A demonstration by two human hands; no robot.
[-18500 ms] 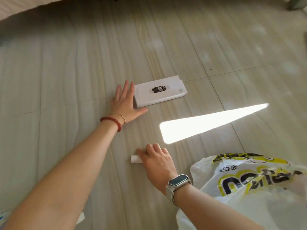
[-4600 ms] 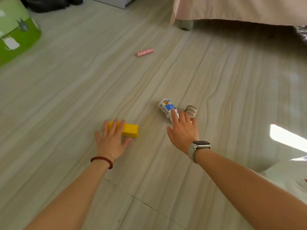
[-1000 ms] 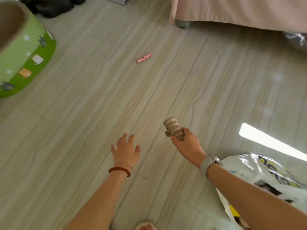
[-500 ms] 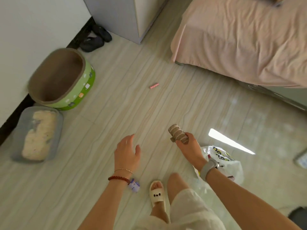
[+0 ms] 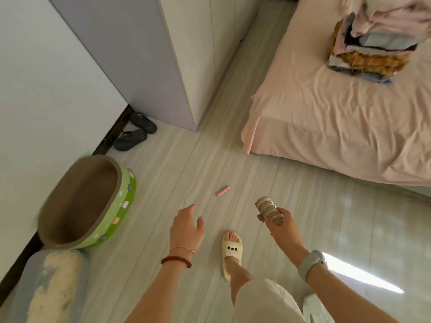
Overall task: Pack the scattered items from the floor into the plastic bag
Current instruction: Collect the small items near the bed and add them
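Plastic bag (image 5: pixel 311 304) shows only as a white edge at the lower right, behind the person's leg. The right hand (image 5: pixel 282 226) grips a brown ribbed hair clip (image 5: pixel 268 210); the left hand (image 5: pixel 186 227) hangs with relaxed, empty fingers. This looks like the collecting step: a small pink roll (image 5: pixel 223 191) lies on the floor (image 5: pixel 163 183) just ahead, likely calling for a bend and a pinch.

You are looking down on a pale wood-grain floor (image 5: pixel 163 173). Take the tall grey-and-white wardrobe (image 5: pixel 177 54) as your landmark: left of it runs a plain white wall (image 5: pixel 46 89) with a dark skirting board (image 5: pixel 112 131), and a pair of dark slippers (image 5: pixel 135 131) lies at the wardrobe's foot. Right of the wardrobe stands a bed (image 5: pixel 338 117) under a rumpled pink sheet, with a stack of folded clothes (image 5: pixel 373 38) on it. Far from the wardrobe, at lower right, a bright wedge of sunlight (image 5: pixel 363 273) crosses the floor.
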